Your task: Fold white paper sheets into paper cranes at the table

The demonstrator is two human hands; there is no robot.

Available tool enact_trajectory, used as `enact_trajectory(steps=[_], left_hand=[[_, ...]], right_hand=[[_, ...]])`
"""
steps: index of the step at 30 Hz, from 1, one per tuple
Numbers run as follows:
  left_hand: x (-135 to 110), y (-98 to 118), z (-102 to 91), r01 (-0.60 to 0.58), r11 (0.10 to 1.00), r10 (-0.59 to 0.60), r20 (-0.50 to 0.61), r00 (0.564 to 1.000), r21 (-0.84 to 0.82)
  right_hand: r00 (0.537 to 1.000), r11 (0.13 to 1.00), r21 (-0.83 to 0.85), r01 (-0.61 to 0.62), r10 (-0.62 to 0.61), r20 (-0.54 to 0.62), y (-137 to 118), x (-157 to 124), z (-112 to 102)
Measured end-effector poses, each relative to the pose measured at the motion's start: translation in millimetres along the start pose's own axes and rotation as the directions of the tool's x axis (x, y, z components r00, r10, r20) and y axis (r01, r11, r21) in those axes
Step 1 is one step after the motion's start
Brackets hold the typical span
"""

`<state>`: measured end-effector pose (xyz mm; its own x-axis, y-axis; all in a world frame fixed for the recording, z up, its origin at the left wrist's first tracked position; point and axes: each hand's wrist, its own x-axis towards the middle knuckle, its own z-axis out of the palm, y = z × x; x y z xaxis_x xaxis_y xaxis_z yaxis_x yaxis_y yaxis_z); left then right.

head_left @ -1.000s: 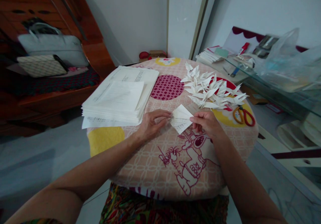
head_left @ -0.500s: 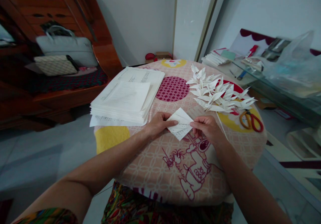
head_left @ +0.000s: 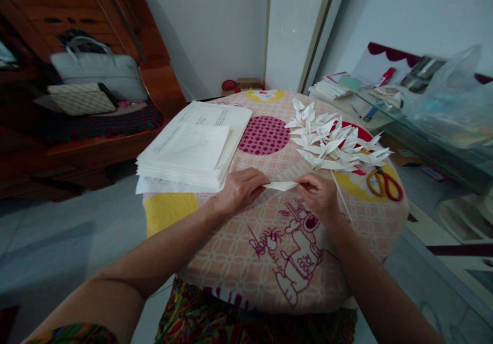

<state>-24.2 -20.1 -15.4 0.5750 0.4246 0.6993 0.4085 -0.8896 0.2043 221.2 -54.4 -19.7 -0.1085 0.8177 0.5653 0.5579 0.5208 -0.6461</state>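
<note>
A small white folded paper [head_left: 282, 185] lies nearly flat and edge-on just over the round table [head_left: 239, 262]. My left hand [head_left: 241, 190] pinches its left end and my right hand [head_left: 319, 194] pinches its right end, both with fingers closed on the paper. Behind my right hand sits a heap of several white folded paper cranes [head_left: 333, 144]. A thick stack of printed sheets [head_left: 194, 151] rests to the left of my left hand.
Orange-handled scissors [head_left: 383, 184] lie at the table's right edge. A glass shelf with a plastic bag [head_left: 447, 97] and papers stands to the right. A wooden bench with a grey bag [head_left: 96, 74] is at the left.
The paper stood as a diamond facing me; now it is tipped flat, seen edge-on. Both hands have kept their hold and moved slightly away from me.
</note>
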Motion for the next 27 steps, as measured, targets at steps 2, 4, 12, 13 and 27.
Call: enact_trajectory(steps=[2, 4, 12, 13, 27], left_hand=[[-1.3, -3.6, 0.4, -0.101, 0.992, 0.105, -0.038, 0.994, 0.081], [-3.0, -6.3, 2.0, -0.152, 0.980, 0.158, -0.037, 0.987, 0.125], [-9.9, -5.9, 8.7, -0.334, 0.934, 0.278, 0.334, 0.901, 0.124], [-10.6, -5.5, 7.7, -0.332, 0.939, 0.277, 0.371, 0.886, 0.092], [-22.2, 2.7, 1.2, -0.029, 0.983, 0.105, 0.425, 0.899, -0.181]], right_hand=[[0.982, 0.971, -0.158, 0.179, -0.187, -0.039, 1.8, -0.4, 0.9], [0.949, 0.908, -0.294, 0.298, -0.314, -0.008, 3.3, -1.8, 1.4], [0.837, 0.698, -0.514, 0.499, -0.233, 0.495, -2.4, -17.0, 0.2], [0.822, 0.705, -0.501, 0.501, -0.206, 0.532, -3.6, -17.7, -0.2], [0.804, 0.880, -0.159, 0.447, -0.317, 0.503, -7.7, -18.1, 1.6]])
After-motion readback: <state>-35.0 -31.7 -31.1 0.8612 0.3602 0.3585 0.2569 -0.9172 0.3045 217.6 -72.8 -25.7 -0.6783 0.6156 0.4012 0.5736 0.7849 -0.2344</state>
